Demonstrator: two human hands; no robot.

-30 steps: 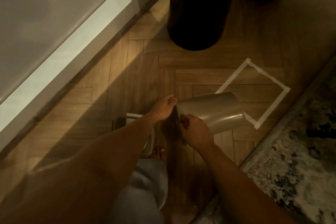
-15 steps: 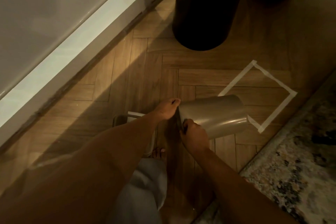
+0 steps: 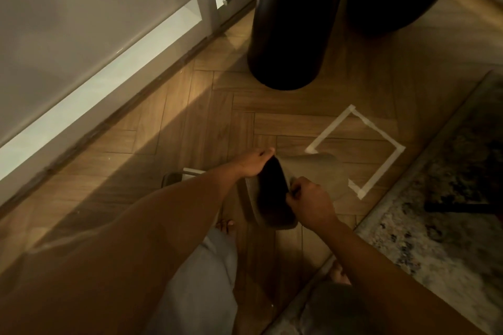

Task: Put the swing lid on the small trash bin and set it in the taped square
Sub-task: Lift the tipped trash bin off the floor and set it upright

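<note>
Now both hands (image 3: 254, 164) — tilted bin (image 3: 307, 171)

No legible text anywhere.

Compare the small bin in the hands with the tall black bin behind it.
The small bin is tan and tilted, its dark opening toward the camera, held at the rim by the left hand and right hand. The tall black bin is much larger, stands upright on the floor, untouched. Both look round-bodied.

Both hands (image 3: 283, 182) grip tilted trash bin (image 3: 313, 171) rim, dark opening toward camera, beside taped square (image 3: 356, 149)
</note>
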